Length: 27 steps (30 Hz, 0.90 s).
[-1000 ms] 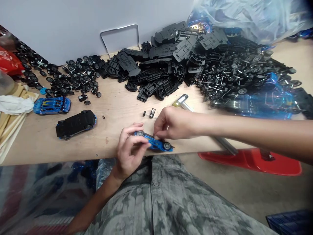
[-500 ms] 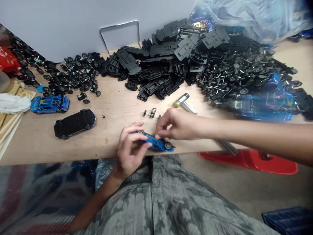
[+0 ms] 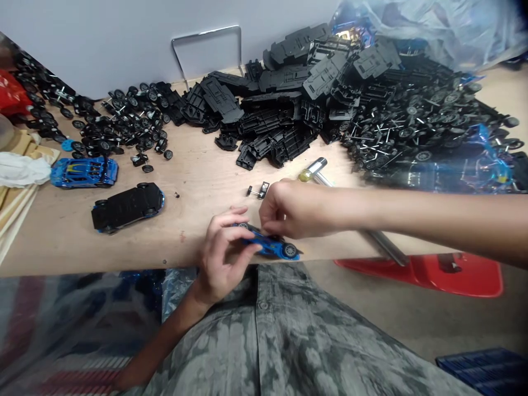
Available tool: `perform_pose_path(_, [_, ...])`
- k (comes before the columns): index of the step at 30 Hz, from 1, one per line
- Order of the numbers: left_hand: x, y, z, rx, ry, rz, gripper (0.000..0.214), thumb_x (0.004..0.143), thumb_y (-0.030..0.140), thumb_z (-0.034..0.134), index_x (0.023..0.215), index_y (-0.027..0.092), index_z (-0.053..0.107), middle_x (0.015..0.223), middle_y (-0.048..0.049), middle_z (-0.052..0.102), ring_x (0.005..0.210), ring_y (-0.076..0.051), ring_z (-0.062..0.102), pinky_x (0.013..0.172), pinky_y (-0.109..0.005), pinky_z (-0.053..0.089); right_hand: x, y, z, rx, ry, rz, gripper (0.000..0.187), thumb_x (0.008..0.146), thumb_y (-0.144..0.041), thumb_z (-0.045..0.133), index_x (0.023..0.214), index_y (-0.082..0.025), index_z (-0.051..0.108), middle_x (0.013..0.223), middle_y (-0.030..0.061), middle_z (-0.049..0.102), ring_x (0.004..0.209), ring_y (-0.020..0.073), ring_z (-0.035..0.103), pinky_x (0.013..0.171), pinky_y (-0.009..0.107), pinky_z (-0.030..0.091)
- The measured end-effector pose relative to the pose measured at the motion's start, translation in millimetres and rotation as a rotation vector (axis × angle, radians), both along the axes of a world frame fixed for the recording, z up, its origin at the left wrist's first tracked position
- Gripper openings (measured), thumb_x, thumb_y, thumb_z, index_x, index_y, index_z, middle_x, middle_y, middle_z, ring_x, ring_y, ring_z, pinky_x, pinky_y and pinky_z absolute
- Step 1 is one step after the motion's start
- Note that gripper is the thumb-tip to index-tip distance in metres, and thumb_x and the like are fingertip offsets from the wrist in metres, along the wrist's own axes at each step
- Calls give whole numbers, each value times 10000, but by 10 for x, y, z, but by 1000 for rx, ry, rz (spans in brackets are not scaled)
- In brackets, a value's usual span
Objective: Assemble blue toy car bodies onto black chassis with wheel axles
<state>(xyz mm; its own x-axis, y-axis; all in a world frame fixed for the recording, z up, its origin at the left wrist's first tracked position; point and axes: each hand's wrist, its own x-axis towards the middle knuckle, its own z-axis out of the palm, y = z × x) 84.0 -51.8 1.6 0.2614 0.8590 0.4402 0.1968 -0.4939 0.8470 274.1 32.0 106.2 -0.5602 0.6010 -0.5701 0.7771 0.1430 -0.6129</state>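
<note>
Left grip (image 3: 225, 254) clasps blue toy car (image 3: 275, 247), lower centre; right grip (image 3: 291, 210) pinches its top, likely seating a part; next needs steady pressure.

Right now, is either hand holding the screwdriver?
No, the screwdriver lies on the table while left hand and right hand both grip the blue toy car.

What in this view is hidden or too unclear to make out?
- Head view: the left hand and right hand cover the middle of the blue toy car; whatever the right hand pinches is hidden.
- The metal tool runs behind the right forearm.
- The plastic bag is blurred and cut by the top edge.
</note>
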Motion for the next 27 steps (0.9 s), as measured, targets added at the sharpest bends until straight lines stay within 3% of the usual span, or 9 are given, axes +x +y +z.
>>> perform_pose_path(8, [-13, 15, 14, 30, 67, -16, 318, 893, 98, 729, 1185, 212, 675, 1228, -90, 607, 1301, -295, 624, 1139, -535, 524, -165, -45, 130, 75, -217, 65, 158, 756, -110, 718, 610, -169, 714, 530, 2, 601, 517, 112, 503, 521, 253, 352])
perform_pose_path(19, [-5, 8, -2, 15, 37, -12, 283, 896, 103, 730, 1141, 240, 697, 1229, -74, 594, 1255, -264, 632, 1128, -525, 523, -67, -128, 57, 120, -86, -56, 177, 747, -95, 705, 589, -172, 717, 532, -11, 611, 543, 101, 502, 544, 243, 340])
perform_pose_path(23, [100, -16, 22, -107, -106, 48, 131, 916, 112, 705, 981, 221, 673, 1062, -38, 601, 1141, -205, 652, 1158, -500, 481, -56, -163, 31, 122, -44, -62, 209, 759, -85, 687, 567, -165, 699, 518, -11, 592, 537, 99, 482, 551, 247, 329])
perform_pose_path(27, [189, -69, 80, -371, -217, 84, 176, 931, 183, 700, 1055, 228, 582, 1000, -25, 578, 1003, -149, 625, 1017, -325, 540, -24, -215, 3, 171, 18, -56, 196, 732, -63, 659, 567, -163, 691, 509, -22, 574, 528, 91, 449, 556, 237, 332])
